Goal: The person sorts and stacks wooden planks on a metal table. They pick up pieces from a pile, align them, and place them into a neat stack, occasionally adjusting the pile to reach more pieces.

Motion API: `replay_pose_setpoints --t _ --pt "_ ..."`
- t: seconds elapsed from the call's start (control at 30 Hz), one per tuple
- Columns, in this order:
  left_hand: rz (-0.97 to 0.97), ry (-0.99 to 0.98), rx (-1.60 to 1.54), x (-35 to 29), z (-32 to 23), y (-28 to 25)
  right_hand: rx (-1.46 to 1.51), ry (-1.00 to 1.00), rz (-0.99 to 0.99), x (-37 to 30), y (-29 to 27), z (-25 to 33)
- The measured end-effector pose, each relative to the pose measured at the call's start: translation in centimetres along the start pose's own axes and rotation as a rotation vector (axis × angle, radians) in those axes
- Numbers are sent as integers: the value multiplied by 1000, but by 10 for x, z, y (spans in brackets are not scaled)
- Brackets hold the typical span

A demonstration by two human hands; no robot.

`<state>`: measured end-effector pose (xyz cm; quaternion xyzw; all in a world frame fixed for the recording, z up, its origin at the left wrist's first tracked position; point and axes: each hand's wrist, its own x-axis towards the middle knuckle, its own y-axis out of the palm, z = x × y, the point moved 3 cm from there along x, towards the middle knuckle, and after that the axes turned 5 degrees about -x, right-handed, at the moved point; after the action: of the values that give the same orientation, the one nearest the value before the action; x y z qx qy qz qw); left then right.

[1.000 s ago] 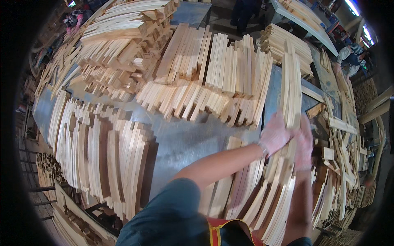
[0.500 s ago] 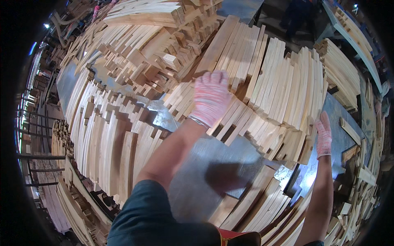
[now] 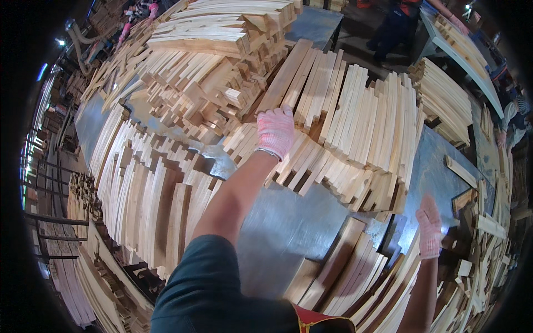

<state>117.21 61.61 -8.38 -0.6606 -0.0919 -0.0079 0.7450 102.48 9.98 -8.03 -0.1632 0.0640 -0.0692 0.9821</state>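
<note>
My left hand (image 3: pixel 276 131), in a pink-and-white knit glove, is at the near end of a row of pale wooden strips (image 3: pixel 347 105). Its fingers curl over the end of a wider wooden strip (image 3: pixel 285 77) at the row's left side. A lower layer of strips (image 3: pixel 311 161) juts out beneath that row. Lower right, my right hand (image 3: pixel 429 230), gloved alike, hovers over the metal tabletop (image 3: pixel 294 216), slightly blurred. Its fingers are stretched out, and nothing shows in them. Close by lie long strips (image 3: pixel 355 272) along the near edge.
Another row of strips (image 3: pixel 144 205) stands at the left. A high stack of boards (image 3: pixel 205 39) rises at the far left. Loose offcuts (image 3: pixel 477 277) are heaped at the right. A person (image 3: pixel 393 28) stands beyond the table, and another stack (image 3: pixel 444 100) sits far right.
My right hand has come away from the right side of the row, nearer to me. My left hand has shifted slightly left, its fingers now curled over the strip's end.
</note>
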Motion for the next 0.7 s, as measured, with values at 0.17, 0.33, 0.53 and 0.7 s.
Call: replay_pose_setpoints --t 0.17,0.33,0.53,0.7 --pt "82 -332 -655 -1 32 -59 13 56 12 -87 -8 22" --pt "-154 -460 -1213 -55 52 -152 10 93 19 -182 8 64" --pt "-138 -155 -1912 -172 75 -189 -83 -29 155 -231 22 95" --pt "361 -87 -2410 -241 36 -181 98 -77 274 -241 38 134"
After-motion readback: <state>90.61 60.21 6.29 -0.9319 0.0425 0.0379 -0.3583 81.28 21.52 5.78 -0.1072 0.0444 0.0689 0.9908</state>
